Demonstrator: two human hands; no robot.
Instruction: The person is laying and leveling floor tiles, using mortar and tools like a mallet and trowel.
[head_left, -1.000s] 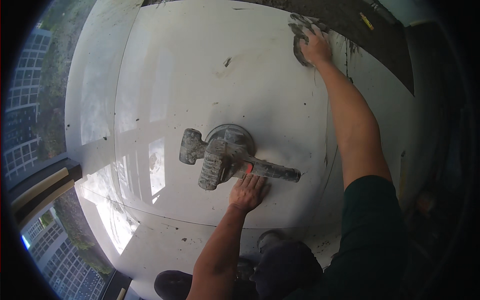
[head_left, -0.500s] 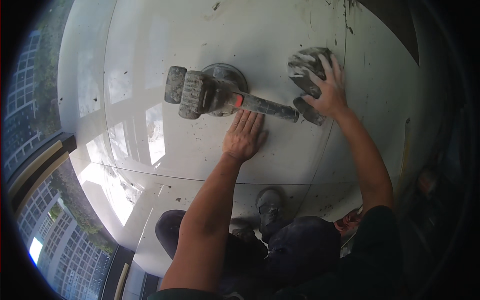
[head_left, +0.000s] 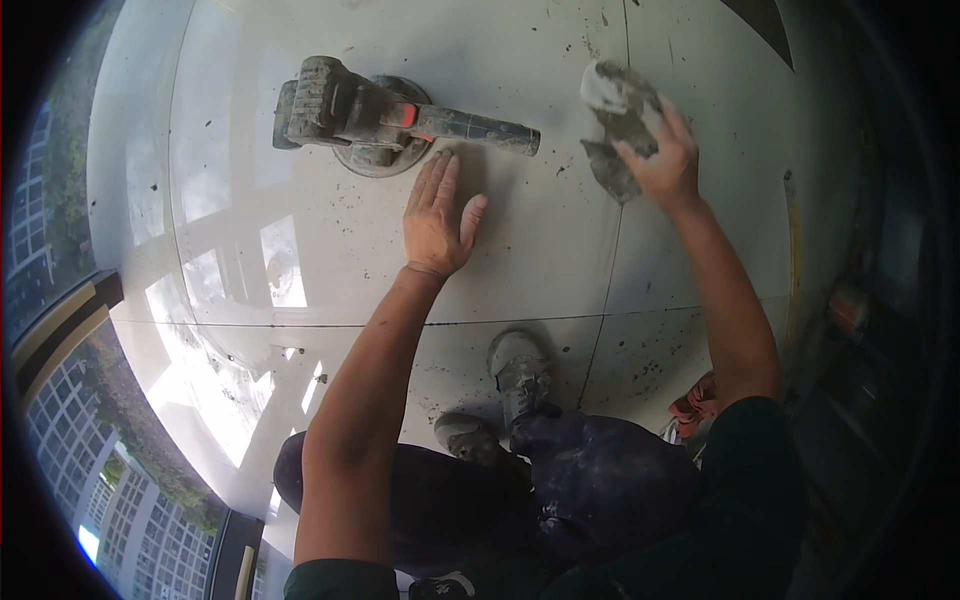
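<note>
Here, your left hand (head_left: 435, 225) is flat and open, palm down, its fingers together and its thumb spread; whether it presses on the large, glossy, pale floor tile (head_left: 530, 245) you cannot tell. Just beyond its fingertips sits the dust-caked dark-grey power tool with a round base and red accents (head_left: 365, 105), its long handle reaching toward the right hand's side. Your right hand (head_left: 668, 165) is closed around the near edge of a limp, grime-streaked grey-and-white cloth (head_left: 632, 128), which spreads leftward from its fingers, over a thin dark joint line (head_left: 613, 245). Nearer you than both hands are two dusty grey shoes (head_left: 520, 370).
</note>
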